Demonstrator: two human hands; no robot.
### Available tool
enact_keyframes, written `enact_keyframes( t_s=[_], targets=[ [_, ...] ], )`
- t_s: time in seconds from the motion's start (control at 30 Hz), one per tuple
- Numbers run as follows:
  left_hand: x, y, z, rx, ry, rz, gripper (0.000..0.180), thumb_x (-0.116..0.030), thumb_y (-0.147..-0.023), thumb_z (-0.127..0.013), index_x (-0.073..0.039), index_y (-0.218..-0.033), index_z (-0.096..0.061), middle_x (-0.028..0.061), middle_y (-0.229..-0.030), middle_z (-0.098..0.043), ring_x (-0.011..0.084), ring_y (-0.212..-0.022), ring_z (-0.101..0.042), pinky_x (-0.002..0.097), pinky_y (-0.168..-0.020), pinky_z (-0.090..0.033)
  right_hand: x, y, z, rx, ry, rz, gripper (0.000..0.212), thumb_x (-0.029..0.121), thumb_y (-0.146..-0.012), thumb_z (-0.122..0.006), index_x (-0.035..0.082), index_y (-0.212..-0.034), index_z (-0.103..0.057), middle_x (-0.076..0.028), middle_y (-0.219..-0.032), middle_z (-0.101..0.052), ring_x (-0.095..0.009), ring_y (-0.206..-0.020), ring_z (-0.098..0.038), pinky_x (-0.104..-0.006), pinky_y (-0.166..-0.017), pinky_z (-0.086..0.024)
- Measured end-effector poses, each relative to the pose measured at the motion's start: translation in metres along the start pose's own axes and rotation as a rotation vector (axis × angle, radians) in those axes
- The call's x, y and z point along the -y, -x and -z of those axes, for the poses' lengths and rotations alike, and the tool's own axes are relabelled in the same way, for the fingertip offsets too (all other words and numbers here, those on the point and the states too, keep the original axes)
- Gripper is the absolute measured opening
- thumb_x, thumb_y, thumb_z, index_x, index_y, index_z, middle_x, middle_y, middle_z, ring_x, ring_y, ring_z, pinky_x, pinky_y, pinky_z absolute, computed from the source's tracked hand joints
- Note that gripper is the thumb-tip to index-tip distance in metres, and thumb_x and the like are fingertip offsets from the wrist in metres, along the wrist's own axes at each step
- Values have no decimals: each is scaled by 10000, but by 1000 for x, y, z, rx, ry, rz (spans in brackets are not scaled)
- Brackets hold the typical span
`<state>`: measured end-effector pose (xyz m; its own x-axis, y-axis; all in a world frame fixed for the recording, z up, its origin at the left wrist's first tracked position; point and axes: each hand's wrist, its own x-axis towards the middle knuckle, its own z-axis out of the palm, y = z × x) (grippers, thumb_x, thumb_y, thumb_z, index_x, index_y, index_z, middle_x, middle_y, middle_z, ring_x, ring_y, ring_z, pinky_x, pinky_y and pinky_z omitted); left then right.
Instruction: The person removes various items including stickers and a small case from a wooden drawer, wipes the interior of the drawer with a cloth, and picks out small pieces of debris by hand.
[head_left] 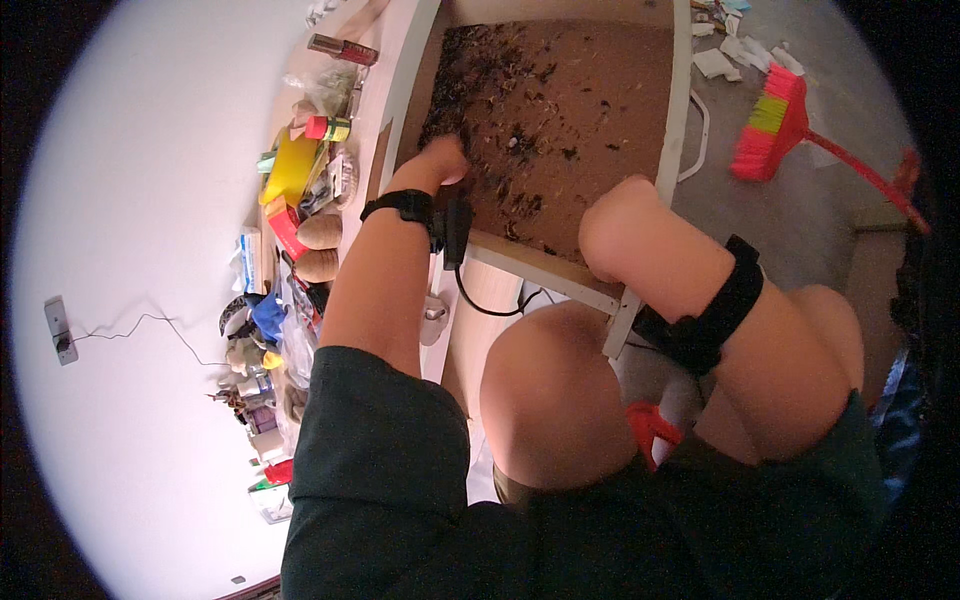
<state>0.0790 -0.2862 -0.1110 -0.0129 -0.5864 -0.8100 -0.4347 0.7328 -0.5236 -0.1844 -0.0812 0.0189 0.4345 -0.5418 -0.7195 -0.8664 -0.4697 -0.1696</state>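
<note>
A pulled-out drawer [610, 110] with a brown bottom and pale edges stands before me. Dark crumbs and shreds of debris [480, 80] are strewn over its bottom, thickest along the left side. My left hand [445, 160] reaches over the left wall, down at the debris; its fingers are hidden. At the near right corner, my right hand [618, 220] bends inward over the drawer's edge, its fingers turned out of sight. Whether either hand holds anything does not show. Each forearm wears a black strap with a small device.
To the left, a cluttered tabletop carries a yellow packet [290, 168], a red-capped jar [328, 128] and a dark tube [343, 49]. On the floor at right lie a red broom [772, 125] and crumpled papers [715, 65]. My bare knee [555, 400] is close below the drawer.
</note>
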Motion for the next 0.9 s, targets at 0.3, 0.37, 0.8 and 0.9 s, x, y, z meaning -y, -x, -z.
enact_keyframes(
  t_s=[0.3, 0.37, 0.8, 0.9],
  targets=[
    [-46, 95, 79, -225, 1053, -286, 214, -105, -767, -608, -40, -970, -625, 172, -957, -631, 308, -849, -611, 364, -739, -485, -8, -8, -15, -93, 7, 46, 264, 210, -721, -629, 139, -970, -682, -44, -981, -655, -200, -928, -614, -352, -765, -460],
    [-42, 103, 88, -541, 897, -177, 275, -46, -745, -641, -4, -1012, -596, 107, -909, -651, 197, -807, -614, 312, -731, -488, -10, -6, -17, -88, 9, 47, 265, 208, -722, -630, 131, -971, -676, -52, -982, -653, -207, -929, -613, -355, -763, -463],
    [-42, 151, 75, -1071, 832, -270, 302, -54, -715, -666, -68, -1008, -593, 58, -806, -621, 150, -722, -597, 277, -678, -489, -10, 2, -20, -155, -35, 75, 279, 194, -725, -643, 79, -979, -639, -102, -985, -639, -252, -936, -606, -372, -752, -485],
    [-43, 161, 77, -757, 1031, -148, 335, -45, -720, -665, -64, -1043, -579, 68, -831, -621, 157, -743, -604, 271, -710, -496, -12, -3, -14, -282, -135, 88, 284, 190, -726, -645, 67, -981, -630, -113, -986, -635, -262, -938, -605, -376, -750, -490]
  ],
)
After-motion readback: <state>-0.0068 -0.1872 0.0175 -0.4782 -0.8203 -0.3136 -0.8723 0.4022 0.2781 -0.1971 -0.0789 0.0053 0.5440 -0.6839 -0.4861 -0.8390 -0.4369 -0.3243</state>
